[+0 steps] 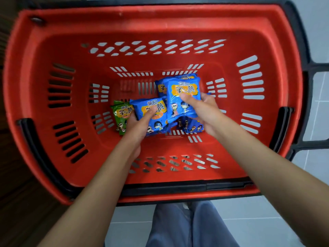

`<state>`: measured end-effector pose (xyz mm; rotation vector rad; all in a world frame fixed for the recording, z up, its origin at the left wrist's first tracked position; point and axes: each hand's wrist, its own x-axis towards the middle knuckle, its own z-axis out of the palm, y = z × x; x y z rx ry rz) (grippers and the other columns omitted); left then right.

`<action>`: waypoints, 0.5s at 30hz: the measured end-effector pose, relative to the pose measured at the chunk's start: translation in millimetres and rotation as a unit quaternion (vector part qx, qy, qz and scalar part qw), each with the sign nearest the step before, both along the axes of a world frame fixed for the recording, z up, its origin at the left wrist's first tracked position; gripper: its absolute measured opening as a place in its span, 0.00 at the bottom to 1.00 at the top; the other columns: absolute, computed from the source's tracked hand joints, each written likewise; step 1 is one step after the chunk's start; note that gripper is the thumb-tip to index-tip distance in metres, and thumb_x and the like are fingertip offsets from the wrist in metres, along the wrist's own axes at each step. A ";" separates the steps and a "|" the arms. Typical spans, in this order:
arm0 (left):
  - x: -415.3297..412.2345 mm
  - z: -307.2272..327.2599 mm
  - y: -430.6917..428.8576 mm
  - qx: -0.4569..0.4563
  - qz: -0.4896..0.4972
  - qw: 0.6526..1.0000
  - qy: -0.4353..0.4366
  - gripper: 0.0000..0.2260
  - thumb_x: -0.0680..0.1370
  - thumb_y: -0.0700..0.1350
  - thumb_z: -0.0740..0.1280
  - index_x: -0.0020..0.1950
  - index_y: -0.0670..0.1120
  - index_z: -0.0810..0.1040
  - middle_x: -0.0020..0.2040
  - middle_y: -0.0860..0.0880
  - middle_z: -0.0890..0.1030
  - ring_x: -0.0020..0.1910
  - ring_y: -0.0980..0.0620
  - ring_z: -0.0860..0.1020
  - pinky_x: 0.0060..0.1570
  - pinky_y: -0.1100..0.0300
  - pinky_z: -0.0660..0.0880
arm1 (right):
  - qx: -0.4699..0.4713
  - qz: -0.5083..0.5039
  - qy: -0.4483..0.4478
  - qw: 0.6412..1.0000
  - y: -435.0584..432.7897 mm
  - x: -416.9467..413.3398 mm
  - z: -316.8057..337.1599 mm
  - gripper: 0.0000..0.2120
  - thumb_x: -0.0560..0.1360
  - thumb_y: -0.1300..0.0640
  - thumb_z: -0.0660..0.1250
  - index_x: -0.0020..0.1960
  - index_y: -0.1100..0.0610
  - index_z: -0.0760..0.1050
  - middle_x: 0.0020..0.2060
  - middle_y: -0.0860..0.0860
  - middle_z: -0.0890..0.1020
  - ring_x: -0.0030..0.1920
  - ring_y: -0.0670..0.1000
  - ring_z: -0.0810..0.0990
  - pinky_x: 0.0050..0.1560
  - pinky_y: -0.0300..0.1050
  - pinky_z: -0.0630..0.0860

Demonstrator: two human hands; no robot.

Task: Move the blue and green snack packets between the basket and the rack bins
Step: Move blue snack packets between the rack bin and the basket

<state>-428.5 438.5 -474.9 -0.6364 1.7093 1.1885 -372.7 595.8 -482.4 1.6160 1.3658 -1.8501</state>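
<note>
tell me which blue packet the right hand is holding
The raised blue packet on the right, pinched by the right hand; the left hand grips the lower blue packet beside the green packet.

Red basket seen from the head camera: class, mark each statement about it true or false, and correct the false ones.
1. The left hand grips a blue packet. True.
2. The right hand is empty. False: it grips another blue packet.
3. The green packet lies right of the blue ones. False: it lies to their left, by the left hand.
4. The red basket has black handles. True.
</note>
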 end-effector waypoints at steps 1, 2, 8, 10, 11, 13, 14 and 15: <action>-0.5 -1.2 -1.3 0.000 0.000 1.000 -0.002 0.18 0.75 0.50 0.69 0.63 0.46 0.75 0.56 0.46 0.82 0.54 0.47 0.81 0.59 0.51 0.76 | 0.017 -0.002 -0.005 1.000 8.5 -2.3 -6.0 0.24 0.71 0.50 0.71 0.63 0.58 0.72 0.57 0.52 0.80 0.56 0.52 0.80 0.60 0.53 0.75; -0.9 -2.9 -2.7 0.001 -0.001 1.000 -0.003 0.18 0.75 0.51 0.69 0.63 0.47 0.76 0.56 0.47 0.82 0.54 0.48 0.81 0.58 0.52 0.76 | 0.033 0.000 -0.012 0.999 16.9 -4.4 -11.7 0.20 0.72 0.51 0.70 0.61 0.59 0.73 0.54 0.52 0.81 0.53 0.51 0.80 0.57 0.51 0.77; -0.4 -16.9 -4.4 -0.007 -0.005 1.000 -0.013 0.18 0.74 0.53 0.69 0.61 0.49 0.76 0.54 0.48 0.83 0.52 0.49 0.81 0.59 0.51 0.75 | 0.108 0.056 -0.077 0.990 52.1 -6.7 -52.1 0.07 0.75 0.53 0.67 0.50 0.55 0.74 0.46 0.49 0.78 0.49 0.50 0.77 0.53 0.48 0.76; 1.4 -20.6 -2.9 -0.008 -0.006 1.000 -0.017 0.20 0.74 0.54 0.69 0.63 0.48 0.75 0.54 0.48 0.83 0.53 0.48 0.81 0.61 0.49 0.74 | 0.161 0.084 -0.102 0.978 56.0 -3.6 -63.6 0.06 0.76 0.54 0.67 0.51 0.54 0.75 0.47 0.51 0.79 0.50 0.52 0.78 0.55 0.49 0.76; 2.5 -22.5 -2.2 -0.005 -0.004 1.000 -0.017 0.19 0.74 0.54 0.69 0.62 0.48 0.75 0.53 0.48 0.83 0.52 0.48 0.81 0.61 0.49 0.74 | 0.194 0.110 -0.116 0.968 56.6 -1.8 -68.0 0.08 0.76 0.54 0.66 0.53 0.55 0.75 0.49 0.52 0.80 0.52 0.54 0.79 0.55 0.48 0.75; 5.1 -24.6 -1.1 0.003 0.000 1.000 -0.016 0.16 0.74 0.53 0.69 0.59 0.48 0.77 0.50 0.49 0.84 0.48 0.50 0.82 0.58 0.51 0.76 | 0.258 0.178 -0.155 0.937 54.3 1.7 -73.1 0.14 0.76 0.55 0.64 0.60 0.58 0.74 0.56 0.56 0.80 0.58 0.58 0.77 0.57 0.47 0.72; 6.3 -24.5 -0.7 0.004 -0.001 1.000 -0.016 0.14 0.74 0.53 0.69 0.57 0.49 0.77 0.49 0.49 0.84 0.47 0.51 0.82 0.56 0.52 0.77 | 0.289 0.199 -0.175 0.920 51.6 2.8 -72.4 0.16 0.77 0.55 0.63 0.63 0.59 0.72 0.58 0.58 0.79 0.59 0.59 0.76 0.58 0.47 0.72; 7.7 -24.5 -0.4 0.005 -0.002 1.000 -0.015 0.13 0.74 0.53 0.69 0.56 0.50 0.77 0.49 0.49 0.84 0.46 0.52 0.82 0.53 0.54 0.77 | 0.317 0.207 -0.186 0.907 48.1 3.7 -69.9 0.17 0.77 0.56 0.61 0.64 0.59 0.70 0.59 0.58 0.78 0.60 0.60 0.76 0.58 0.48 0.72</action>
